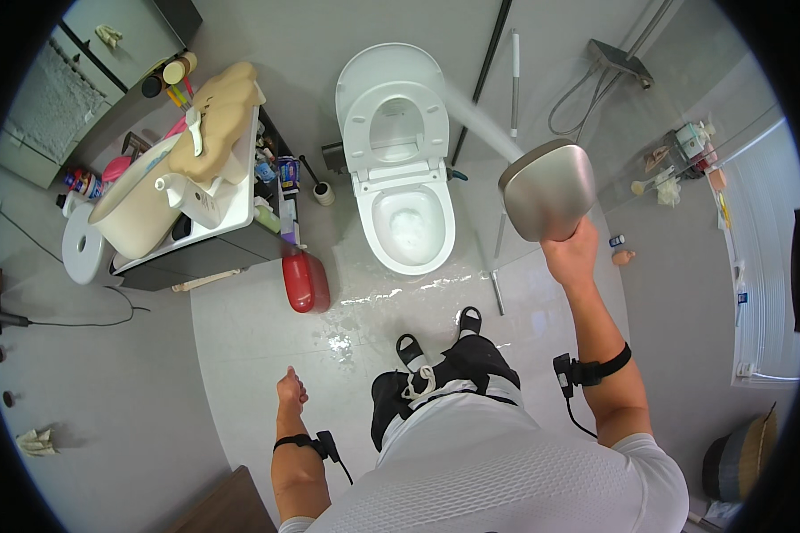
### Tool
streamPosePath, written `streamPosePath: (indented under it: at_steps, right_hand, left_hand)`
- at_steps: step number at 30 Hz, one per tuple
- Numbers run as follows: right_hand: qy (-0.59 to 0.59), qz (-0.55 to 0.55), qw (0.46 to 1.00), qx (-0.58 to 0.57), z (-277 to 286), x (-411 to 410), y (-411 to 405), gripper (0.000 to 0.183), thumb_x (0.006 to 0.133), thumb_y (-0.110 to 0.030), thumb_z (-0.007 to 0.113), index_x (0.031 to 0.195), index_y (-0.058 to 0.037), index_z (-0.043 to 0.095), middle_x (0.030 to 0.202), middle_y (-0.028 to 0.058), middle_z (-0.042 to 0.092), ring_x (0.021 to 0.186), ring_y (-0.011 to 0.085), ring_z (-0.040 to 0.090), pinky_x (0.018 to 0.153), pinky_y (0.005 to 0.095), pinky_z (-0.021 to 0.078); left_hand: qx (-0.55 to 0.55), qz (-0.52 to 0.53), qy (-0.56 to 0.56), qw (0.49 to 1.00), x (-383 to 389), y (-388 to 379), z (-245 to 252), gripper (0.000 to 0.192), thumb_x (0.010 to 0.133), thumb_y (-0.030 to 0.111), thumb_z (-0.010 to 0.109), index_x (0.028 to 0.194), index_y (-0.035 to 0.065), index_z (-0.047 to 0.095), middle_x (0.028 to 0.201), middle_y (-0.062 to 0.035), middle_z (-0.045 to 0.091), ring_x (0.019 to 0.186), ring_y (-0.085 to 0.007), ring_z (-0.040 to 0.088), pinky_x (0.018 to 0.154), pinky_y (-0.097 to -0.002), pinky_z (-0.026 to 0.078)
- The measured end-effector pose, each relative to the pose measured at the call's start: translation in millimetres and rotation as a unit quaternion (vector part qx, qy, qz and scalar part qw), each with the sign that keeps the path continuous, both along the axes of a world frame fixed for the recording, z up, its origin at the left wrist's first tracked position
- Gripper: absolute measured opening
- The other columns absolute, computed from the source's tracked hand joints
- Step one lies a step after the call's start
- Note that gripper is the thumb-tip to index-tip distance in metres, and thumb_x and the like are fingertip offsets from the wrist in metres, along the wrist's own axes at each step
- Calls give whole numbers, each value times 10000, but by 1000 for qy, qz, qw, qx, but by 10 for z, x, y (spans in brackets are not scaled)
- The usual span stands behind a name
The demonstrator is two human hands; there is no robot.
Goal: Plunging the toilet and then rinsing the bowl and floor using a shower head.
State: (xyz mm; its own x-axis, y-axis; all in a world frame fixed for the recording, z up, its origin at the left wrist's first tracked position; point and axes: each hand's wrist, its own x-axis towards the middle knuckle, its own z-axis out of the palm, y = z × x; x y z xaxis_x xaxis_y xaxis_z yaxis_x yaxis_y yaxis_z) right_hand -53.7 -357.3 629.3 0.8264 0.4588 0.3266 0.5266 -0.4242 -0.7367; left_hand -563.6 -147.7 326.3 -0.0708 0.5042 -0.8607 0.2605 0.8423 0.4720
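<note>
My right hand [572, 253] grips a metallic handheld shower head [550, 186], raised to the right of the toilet. A jet of water [481, 123] sprays from it up and left, reaching the right side of the raised toilet lid [388, 61]. The toilet seat [360, 136] is also up against the lid. Below them the white toilet bowl [408, 230] stands uncovered, with water in it. My left hand [292, 390] hangs low over the floor on the left, its fingers curled and nothing visible in them.
Wet floor [373, 300] shines before my slippers. A red bin [305, 283] and toilet brush [323, 193] stand left of the toilet, near a cluttered vanity with a cream basin [133, 213]. A metal-and-white pole [515, 86] rises at right; a shower mixer [620, 60] is on the wall.
</note>
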Motion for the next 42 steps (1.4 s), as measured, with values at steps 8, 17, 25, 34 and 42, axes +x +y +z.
streamPosePath:
  at_steps: [8,17,25,34,42]
  right_hand:
    - [41,12,998,-46,-193,-2,-79,213,743,-84,685,927,12,637,800,145,678,723,217,639,687,321,501]
    - [68,64,989,-110,-212,-110,53,266,745,-132,710,980,-21,653,871,172,701,796,313,683,734,349,522]
    - [86,72,988,-110,-187,-147,138,262,756,-138,709,980,-14,654,886,170,704,826,324,685,756,356,523]
    - [83,89,986,-110,-193,-201,214,223,748,-41,676,966,3,654,838,151,691,739,207,657,702,320,515]
    - [97,121,978,-139,-141,-225,241,283,746,-147,715,979,-1,648,886,185,700,821,341,686,750,362,529]
  left_hand:
    - [7,-3,7,1000,-2,20,71,411,1006,422,458,690,176,367,555,49,283,422,-89,255,385,-256,181]
    - [-2,11,4,1000,-23,-21,63,412,1003,424,466,689,175,367,551,50,272,423,-89,244,385,-256,176]
    - [-5,16,4,1000,-67,-90,11,410,1013,407,438,685,172,368,541,50,261,417,-93,249,382,-264,190]
    - [-3,21,4,1000,-97,-114,-42,411,1003,426,460,686,184,364,545,48,275,419,-92,249,382,-261,183]
    - [-9,24,-7,1000,-100,-123,-41,409,1002,422,463,685,184,362,547,49,266,424,-91,244,388,-259,179]
